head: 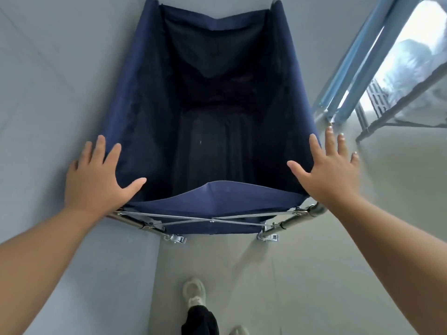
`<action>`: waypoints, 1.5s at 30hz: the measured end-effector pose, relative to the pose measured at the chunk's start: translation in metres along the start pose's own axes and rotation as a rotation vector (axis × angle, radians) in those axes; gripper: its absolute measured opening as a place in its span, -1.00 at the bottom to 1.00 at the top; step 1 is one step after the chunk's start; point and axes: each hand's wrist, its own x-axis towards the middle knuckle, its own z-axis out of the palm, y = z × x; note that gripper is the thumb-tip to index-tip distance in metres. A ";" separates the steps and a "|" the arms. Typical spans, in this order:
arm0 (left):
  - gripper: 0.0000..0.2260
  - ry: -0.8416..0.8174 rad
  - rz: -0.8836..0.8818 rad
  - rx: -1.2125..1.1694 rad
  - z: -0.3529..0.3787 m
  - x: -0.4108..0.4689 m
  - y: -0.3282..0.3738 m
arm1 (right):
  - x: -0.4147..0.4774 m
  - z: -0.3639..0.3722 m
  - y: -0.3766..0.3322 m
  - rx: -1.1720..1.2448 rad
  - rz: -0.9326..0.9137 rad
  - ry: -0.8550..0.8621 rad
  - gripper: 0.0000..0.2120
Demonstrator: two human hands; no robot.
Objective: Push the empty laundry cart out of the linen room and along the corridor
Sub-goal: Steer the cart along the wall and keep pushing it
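The laundry cart (pixel 219 204) is a deep navy fabric bag hung on a chrome tube frame with small casters; its inside is dark and holds nothing I can see. It stands directly in front of me, its left side close along a wall. My left hand (pixel 96 177) hovers at the cart's near left corner, fingers spread, thumb over the fabric edge. At the near right corner my right hand (pixel 326 170) is spread the same way, thumb toward the bag. Neither hand is closed around the frame.
A pale grey wall (pixel 48 93) runs close along the left. On the right stands a metal rack (pixel 377 122) with blue uprights and wrapped white bundles. Light tiled floor (pixel 302 274) lies to the right and behind the cart. My shoe (pixel 193 291) is below.
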 end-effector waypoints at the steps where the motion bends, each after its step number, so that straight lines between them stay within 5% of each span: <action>1: -0.10 0.007 -0.003 0.004 0.002 0.000 0.001 | -0.002 0.004 0.003 0.032 0.000 0.023 -0.19; 12: -0.05 -0.013 0.173 0.052 0.013 0.020 -0.018 | -0.001 0.014 -0.003 0.102 -0.052 0.118 -0.23; 22: -0.03 0.009 0.157 -0.093 0.012 0.022 -0.010 | 0.002 0.012 -0.003 0.072 -0.030 0.091 -0.21; 45: -0.04 -0.034 0.152 0.003 0.018 0.028 -0.017 | 0.000 0.004 -0.008 0.054 0.027 0.053 -0.19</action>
